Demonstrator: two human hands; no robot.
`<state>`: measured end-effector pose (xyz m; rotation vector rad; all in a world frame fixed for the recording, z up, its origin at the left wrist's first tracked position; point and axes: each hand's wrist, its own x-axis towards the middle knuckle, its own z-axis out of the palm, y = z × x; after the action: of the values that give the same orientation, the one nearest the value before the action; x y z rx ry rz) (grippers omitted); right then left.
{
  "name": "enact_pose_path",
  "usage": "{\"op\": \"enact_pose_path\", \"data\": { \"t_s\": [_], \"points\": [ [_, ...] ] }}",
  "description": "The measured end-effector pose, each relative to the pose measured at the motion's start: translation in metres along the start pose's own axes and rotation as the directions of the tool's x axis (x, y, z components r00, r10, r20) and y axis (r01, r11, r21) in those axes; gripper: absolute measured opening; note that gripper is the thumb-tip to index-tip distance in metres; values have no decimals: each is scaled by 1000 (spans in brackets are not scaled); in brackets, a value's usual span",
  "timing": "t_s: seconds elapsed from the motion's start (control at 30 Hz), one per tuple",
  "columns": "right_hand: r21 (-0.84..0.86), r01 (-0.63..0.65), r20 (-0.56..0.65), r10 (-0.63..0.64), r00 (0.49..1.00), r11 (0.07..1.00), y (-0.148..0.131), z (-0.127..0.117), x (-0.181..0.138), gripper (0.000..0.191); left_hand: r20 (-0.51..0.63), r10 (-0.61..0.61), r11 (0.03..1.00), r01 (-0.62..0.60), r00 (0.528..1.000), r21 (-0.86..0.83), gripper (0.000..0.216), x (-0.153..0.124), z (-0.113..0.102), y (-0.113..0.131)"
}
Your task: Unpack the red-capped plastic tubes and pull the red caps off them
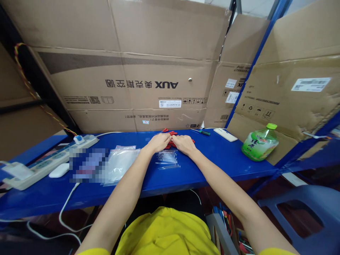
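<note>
Both hands meet over a heap of small red pieces [173,133] on the blue table, near the cardboard at the back. My left hand [160,142] is closed, its fingers curled down onto the red pieces. Close against it, my right hand [184,143] is closed over the same heap. The fingers cover most of the pieces, so their exact kind does not show. Just in front of the hands, thin clear sticks or tubes [167,157] lie side by side in a loose stack. Left of my left forearm lie clear plastic bags [120,164].
On the blue table [220,159] a green-handled screwdriver [203,132], a white flat case [225,135] and a green-labelled bottle [260,143] stand or lie right. A power strip [57,156], white earbud case [58,170] and blurred-out phone [90,164] are left. Cardboard [148,42] walls the back.
</note>
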<state>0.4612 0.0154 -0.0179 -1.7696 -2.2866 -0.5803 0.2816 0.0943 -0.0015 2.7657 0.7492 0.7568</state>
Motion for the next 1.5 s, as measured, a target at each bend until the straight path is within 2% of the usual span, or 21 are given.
{"op": "enact_pose_path", "data": {
  "t_s": [0.23,0.4,0.77,0.83,0.87,0.9,0.97,1.0,1.03,1.07,1.17,1.2,1.3,1.37,1.43,1.5],
  "points": [
    [22,41,28,-42,999,999,5,3,-3,44,108,49,993,-37,993,-115,47,-1,-9,-9],
    [-5,29,41,-29,999,1000,7,3,-6,44,96,62,985,-46,993,-166,56,-2,-12,-13],
    [27,-46,27,45,999,999,2,5,-7,44,73,31,970,-13,997,-243,55,1,-21,-6],
    [27,-103,29,102,994,994,10,4,-10,43,23,-15,964,20,1000,-265,56,-5,-31,-15],
    [28,-153,29,152,988,988,17,3,-12,43,-29,-56,957,45,998,-285,55,-10,-39,-22],
    [16,-245,25,245,969,969,25,2,-15,44,-127,-134,941,86,983,-327,53,-15,-49,-31],
    [25,-381,33,380,924,924,41,1,-22,45,-332,-289,910,151,898,-385,50,-26,-68,-48],
    [28,-421,30,421,907,906,47,0,-24,46,-407,-330,910,172,851,-378,49,-30,-75,-54],
    [27,-432,24,432,902,901,49,0,-25,46,-447,-346,911,180,825,-371,48,-32,-78,-57],
    [30,-409,16,408,913,912,49,0,-25,47,-458,-330,918,167,825,-361,46,-31,-78,-56],
    [59,-189,-10,190,982,980,31,1,-21,44,-325,-157,965,74,933,-252,38,-20,-60,-41],
    [68,-120,-17,121,992,990,23,1,-19,42,-290,-97,976,34,952,-214,34,-15,-52,-34],
    [124,27,-80,-18,997,992,3,-4,-14,39,-271,-26,990,-13,962,-142,27,-6,-34,-24],
    [181,130,-177,-98,979,975,-6,-8,-11,38,-278,-24,994,-8,960,-113,22,-6,-28,-25],
    [219,188,-287,-121,950,957,-12,-12,-8,35,-304,-24,996,-5,953,-94,17,-9,-26,-29],
    [244,206,-347,-113,931,947,-15,-13,-6,33,-339,-28,997,3,940,-74,14,-11,-24,-32]
  ]
}}
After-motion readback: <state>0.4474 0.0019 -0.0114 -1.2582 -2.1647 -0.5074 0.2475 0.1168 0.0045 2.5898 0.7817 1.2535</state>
